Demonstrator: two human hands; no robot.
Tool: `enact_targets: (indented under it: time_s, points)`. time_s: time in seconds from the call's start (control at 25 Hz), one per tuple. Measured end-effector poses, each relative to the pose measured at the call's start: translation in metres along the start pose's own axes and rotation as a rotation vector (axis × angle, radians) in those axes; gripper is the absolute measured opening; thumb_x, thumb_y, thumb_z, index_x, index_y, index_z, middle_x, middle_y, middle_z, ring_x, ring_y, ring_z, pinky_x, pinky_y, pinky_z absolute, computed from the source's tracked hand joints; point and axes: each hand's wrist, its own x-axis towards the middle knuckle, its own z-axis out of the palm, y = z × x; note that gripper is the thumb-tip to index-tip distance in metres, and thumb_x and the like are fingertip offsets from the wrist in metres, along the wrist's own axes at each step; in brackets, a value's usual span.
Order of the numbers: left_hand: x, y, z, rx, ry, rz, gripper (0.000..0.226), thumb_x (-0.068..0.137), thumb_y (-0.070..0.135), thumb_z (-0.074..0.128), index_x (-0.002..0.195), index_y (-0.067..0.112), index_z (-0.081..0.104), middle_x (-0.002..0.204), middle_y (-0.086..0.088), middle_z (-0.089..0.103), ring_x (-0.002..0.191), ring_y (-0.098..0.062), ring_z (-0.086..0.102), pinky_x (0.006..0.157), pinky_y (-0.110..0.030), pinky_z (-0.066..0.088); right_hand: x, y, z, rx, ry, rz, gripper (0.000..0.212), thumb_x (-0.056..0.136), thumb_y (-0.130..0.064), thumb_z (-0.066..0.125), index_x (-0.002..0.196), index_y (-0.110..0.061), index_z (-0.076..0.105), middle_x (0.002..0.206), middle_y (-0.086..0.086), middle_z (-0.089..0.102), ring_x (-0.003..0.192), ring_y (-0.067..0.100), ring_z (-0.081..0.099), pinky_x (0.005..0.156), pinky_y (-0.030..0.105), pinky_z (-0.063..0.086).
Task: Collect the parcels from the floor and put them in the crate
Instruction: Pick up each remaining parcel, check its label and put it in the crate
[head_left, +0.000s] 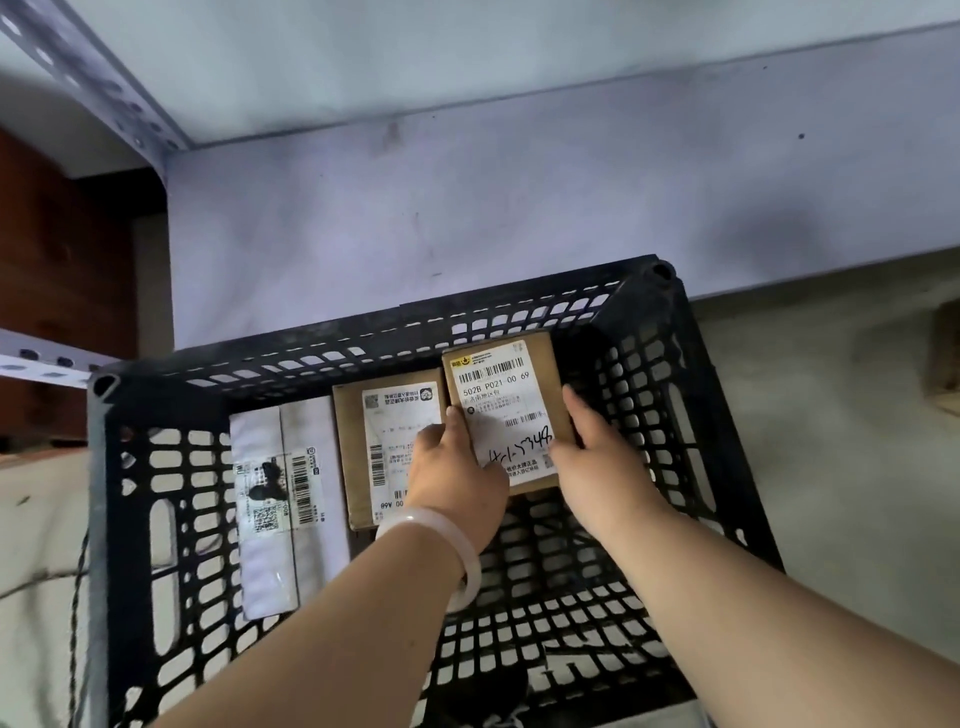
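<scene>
1. A pale grey metal shelf fills the far half of the view. Bare concrete floor shows to the right and on the near left.
2. The black lattice crate stands on the floor with its far rim against the shelf edge. Its open bottom is the main hazard, since a carton corner or a fingertip could catch in a slot if the parcel is pushed down crooked.
3. The labelled brown carton, the parcel in hand, is inside the crate at the far right. It looks slightly tilted and its left edge overlaps the neighbour. Whether it already rests on the crate bottom cannot be told.
   - Let go now, it could ride up on that neighbour and settle askew.
4. A second brown carton lies in the middle and a white parcel on the left, both flat and side by side. Sliding the held carton leftward would probably shove them out of line.
5. The left hand grips the carton's left edge with curled fingers. It sits between the two cartons, so it could be pinched as the gap closes.
6. The right hand holds the right side, with the thumb over the top face. The crate's right wall is near and leaves little room to pull the hand out.
7. A pale bangle on the left wrist might knock the crate's lattice.
8. A thin dark cord trails on the floor left of the crate, well apart from the hands.
</scene>
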Motion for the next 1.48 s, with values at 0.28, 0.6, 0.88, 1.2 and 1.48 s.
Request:
enact_targets:
  time_s: [0.28, 0.6, 0.88, 1.2, 1.48]
  points:
    - [0.003, -0.005, 0.007, -0.028, -0.057, 0.040, 0.057, 0.088, 0.010, 0.049, 0.137, 0.035, 0.037, 0.140, 0.004, 0.023, 0.110, -0.023, 0.052, 0.066, -0.017, 0.043, 0.009, -0.012, 0.002, -0.170, -0.162, 0.053, 0.070, 0.097, -0.020, 0.044, 0.149, -0.045, 0.004, 0.150, -0.006, 0.035, 0.087, 0.008, 0.047, 0.047, 0.012, 0.032]
    - [0.013, -0.009, 0.011, 0.010, -0.082, 0.037, 0.077, 0.086, 0.006, 0.047, 0.151, 0.029, 0.012, 0.150, 0.006, 0.009, 0.125, -0.023, 0.041, 0.094, -0.030, 0.049, 0.018, -0.008, 0.001, -0.208, -0.175, 0.047, 0.073, 0.097, -0.016, 0.045, 0.150, -0.043, 0.002, 0.145, -0.004, 0.042, 0.087, 0.007, 0.053, 0.050, 0.009, 0.030]
    - [0.000, 0.003, -0.002, 0.003, -0.089, -0.004, 0.067, 0.091, 0.018, 0.051, 0.149, 0.031, 0.019, 0.151, 0.000, 0.019, 0.111, -0.022, 0.054, 0.070, -0.023, 0.048, 0.012, -0.008, -0.004, -0.138, -0.051, -0.004, 0.074, 0.093, -0.020, 0.049, 0.150, -0.043, 0.006, 0.142, -0.001, 0.045, 0.086, 0.013, 0.055, 0.051, 0.019, 0.038]
    - [-0.077, 0.039, -0.036, 0.176, 0.226, 0.297, 0.055, 0.091, 0.033, 0.056, 0.141, 0.040, 0.034, 0.145, 0.007, 0.035, 0.118, -0.011, 0.046, 0.093, -0.022, 0.038, -0.076, -0.010, -0.080, -0.147, 0.110, -0.271, 0.058, 0.093, -0.034, 0.052, 0.145, -0.044, 0.028, 0.145, -0.012, 0.043, 0.125, 0.010, 0.049, 0.090, 0.027, 0.046]
    - [-0.168, 0.150, -0.051, 0.281, 0.168, 0.416, 0.056, 0.093, 0.038, 0.049, 0.145, 0.041, 0.026, 0.149, 0.004, 0.031, 0.135, -0.020, 0.035, 0.109, -0.038, 0.036, -0.149, -0.028, -0.204, -0.076, 0.281, -0.263, 0.059, 0.090, -0.034, 0.056, 0.144, -0.041, 0.033, 0.143, -0.006, 0.045, 0.130, 0.012, 0.046, 0.105, 0.030, 0.040]
